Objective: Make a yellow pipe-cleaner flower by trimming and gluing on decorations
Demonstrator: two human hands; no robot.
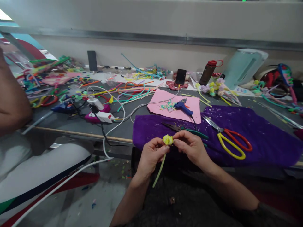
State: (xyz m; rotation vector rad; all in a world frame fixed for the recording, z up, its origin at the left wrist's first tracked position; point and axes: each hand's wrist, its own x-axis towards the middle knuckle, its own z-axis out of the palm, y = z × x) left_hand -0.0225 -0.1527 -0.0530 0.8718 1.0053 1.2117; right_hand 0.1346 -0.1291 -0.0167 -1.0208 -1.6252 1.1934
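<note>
My left hand (pixel 151 156) is closed around the pale green stem of a small yellow pipe-cleaner flower (pixel 168 139), held just off the table's front edge. My right hand (pixel 190 146) pinches the yellow flower head from the right, fingers pressed together on it. The stem (pixel 159 171) hangs down and left below my left hand. Both hands hover in front of a purple cloth (pixel 260 132) spread on the table.
Red-and-yellow scissors (pixel 227 138) and green-handled pliers (pixel 187 130) lie on the cloth. A blue glue gun (pixel 183 107) rests on pink paper (pixel 163 99). Loose pipe cleaners (pixel 132 91), a power strip (pixel 101 115), two phones, a bottle (pixel 207 72) stand behind. Another person sits at left (pixel 14 104).
</note>
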